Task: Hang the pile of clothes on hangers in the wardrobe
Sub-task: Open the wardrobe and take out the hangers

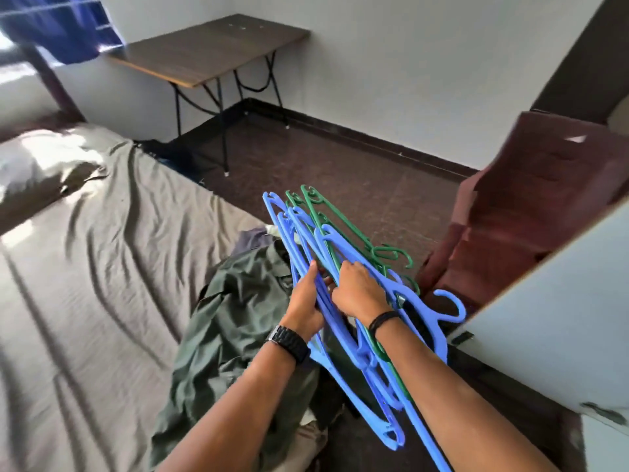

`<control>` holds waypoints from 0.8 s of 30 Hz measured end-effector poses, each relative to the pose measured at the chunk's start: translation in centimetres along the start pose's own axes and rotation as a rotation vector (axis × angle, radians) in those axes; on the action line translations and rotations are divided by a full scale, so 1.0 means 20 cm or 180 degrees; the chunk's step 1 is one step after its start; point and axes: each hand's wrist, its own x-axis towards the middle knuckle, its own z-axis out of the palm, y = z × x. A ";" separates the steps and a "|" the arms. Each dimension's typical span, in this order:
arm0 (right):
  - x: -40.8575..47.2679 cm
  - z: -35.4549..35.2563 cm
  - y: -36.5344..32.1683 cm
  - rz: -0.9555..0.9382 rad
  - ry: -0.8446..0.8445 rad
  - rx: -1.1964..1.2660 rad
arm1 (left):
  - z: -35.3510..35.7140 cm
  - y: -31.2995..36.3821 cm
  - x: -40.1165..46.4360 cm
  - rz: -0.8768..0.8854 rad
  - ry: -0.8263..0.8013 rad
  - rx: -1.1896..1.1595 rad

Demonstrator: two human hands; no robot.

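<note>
A bundle of several blue and green plastic hangers [340,253] is held upright over the bed's right edge. My left hand [306,301], with a black watch on the wrist, grips the bundle from the left. My right hand [357,291], with a black band on the wrist, holds it from the right, fingers curled among the hangers. Below and left of the hangers lies the pile of clothes [235,318], an olive-green garment on top with a purple piece behind it. A pale wardrobe door [551,318] stands open at the right.
The bed [95,267] with a grey-brown sheet fills the left. A dark red plastic chair [531,206] stands at the right beside the wardrobe door. A folding table [211,49] stands against the far wall, with dark floor [340,172] between it and the bed.
</note>
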 end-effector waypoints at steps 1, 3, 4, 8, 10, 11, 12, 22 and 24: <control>0.02 0.02 -0.08 -0.0110 -0.0028 -0.0093 | -0.05 0.04 0.00 0.0061 0.0031 -0.0070; 0.05 0.06 -0.21 -0.0330 -0.0046 -0.0247 | -0.15 0.12 0.01 0.0194 0.0119 -0.0161; 0.08 0.08 -0.27 -0.0438 -0.0047 -0.0317 | -0.19 0.16 0.01 0.0252 0.0138 -0.0207; 0.14 0.14 -0.51 -0.0791 -0.0115 -0.0443 | -0.34 0.31 0.03 0.0527 0.0132 -0.0443; 0.16 0.16 -0.61 -0.0939 -0.0196 -0.0430 | -0.40 0.38 0.02 0.0613 0.0025 -0.0568; 0.18 0.17 -0.66 -0.1010 -0.0258 -0.0429 | -0.43 0.42 0.02 0.0650 0.0010 -0.0653; 0.20 0.18 -0.70 -0.1069 -0.0345 -0.0408 | -0.47 0.46 0.01 0.0672 -0.0016 -0.0747; 0.49 0.51 -1.27 -0.1903 -0.1504 -0.0651 | -1.11 0.79 0.16 0.1193 0.0669 -0.1862; 0.54 0.61 -1.38 -0.2070 -0.1576 -0.0724 | -1.23 0.83 0.19 0.1200 0.0761 -0.2025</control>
